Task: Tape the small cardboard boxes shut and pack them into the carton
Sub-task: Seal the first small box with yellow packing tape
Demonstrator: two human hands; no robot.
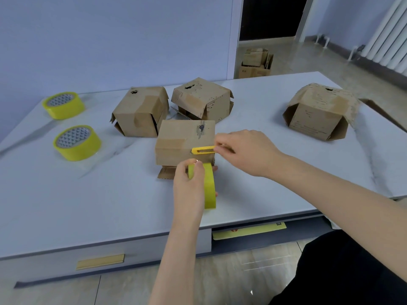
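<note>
Small cardboard box (185, 137) near the centre of the table (88, 205), with a flap (165, 173) protruding beneath it. A tape roll (209, 186) is gripped in the left hand (189, 186) at the box's 6 o'clock side. A yellow cutter (202, 150) is pinched in the right hand (246, 150) and laid against the front face. The box is judged light, hollow and easily dented, so it is best held by its stiffer edges and corners. From it, three more boxes (141, 111) (200, 97) (319, 111) are seen at 10, 12 and 2 o'clock, and two spare rolls (77, 143) (63, 105) at 9 o'clock.

Matt cardbd box (176, 134), glossy tabletop (88, 194)
</note>
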